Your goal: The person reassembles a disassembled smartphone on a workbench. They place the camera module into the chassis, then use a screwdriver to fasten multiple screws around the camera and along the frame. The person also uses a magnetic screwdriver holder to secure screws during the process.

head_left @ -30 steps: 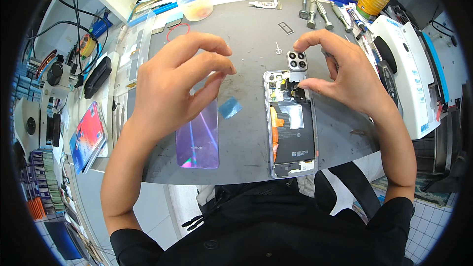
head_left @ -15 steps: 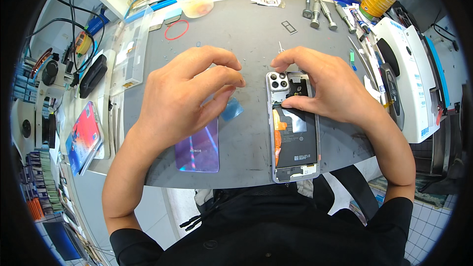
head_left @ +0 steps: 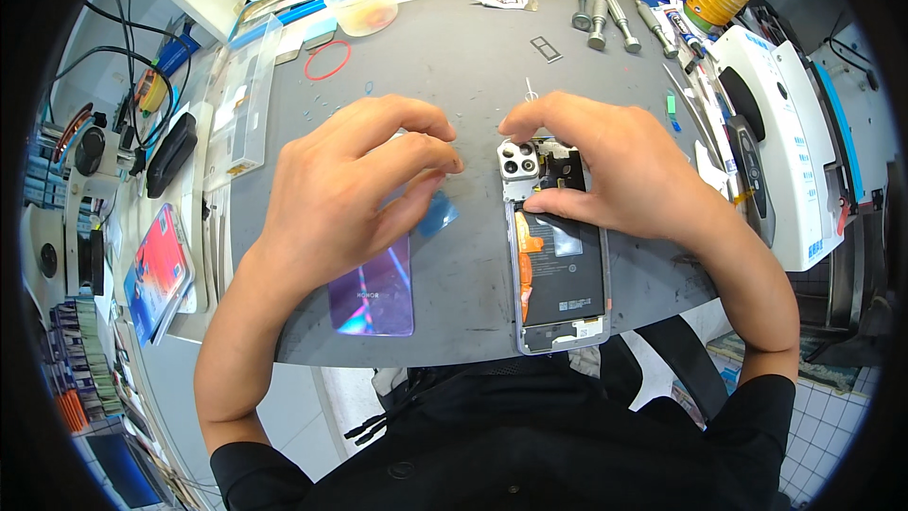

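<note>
The opened phone [head_left: 567, 289] lies face down, with its black battery and orange flex cables showing. My right hand [head_left: 624, 166] is at its top end, thumb and forefinger closed on the silver camera cover [head_left: 518, 161] with its round lenses. This cover sits tilted, sticking out past the phone's left edge. My left hand [head_left: 355, 189] hangs loosely curled over a purple phone back cover [head_left: 374, 298], forefinger apart from the others, nothing seen in it. A small blue film piece [head_left: 438, 216] lies beside its thumb. My right hand hides part of the phone's upper right.
A SIM tray [head_left: 546, 49] and several screwdrivers [head_left: 599, 21] lie at the back right. A red rubber band [head_left: 327, 61] and a clear tub [head_left: 362, 2] are at the back left. A white machine [head_left: 780, 151] stands right; a clear plastic box [head_left: 251, 99] stands left.
The camera cover has come up from its place in the phone and shifted left with my right hand. My left hand has hardly moved; the whole view has shifted slightly.
</note>
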